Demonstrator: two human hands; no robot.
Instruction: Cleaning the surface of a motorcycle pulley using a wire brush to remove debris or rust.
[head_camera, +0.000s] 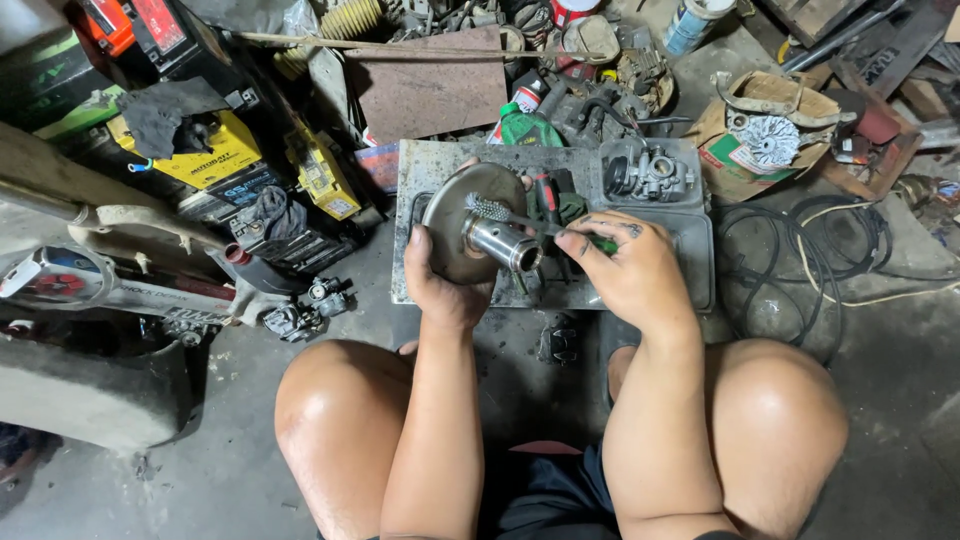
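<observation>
Left hand (440, 285) on metal pulley disc (470, 225), green packet (528, 128) behind.

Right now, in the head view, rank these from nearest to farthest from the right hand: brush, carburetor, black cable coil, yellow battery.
1. Brush: held in the right hand.
2. Carburetor: just above, on the tray.
3. Black cable coil: floor, right.
4. Yellow battery: far left.

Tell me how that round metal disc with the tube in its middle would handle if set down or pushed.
The metal disc looks solid with a thick steel tube, so probably heavy for its size and stiff. Being round, it may roll if stood on edge. Its greyish film could be slippery; the left hand grips its rim while the right hand holds a brush.
</observation>
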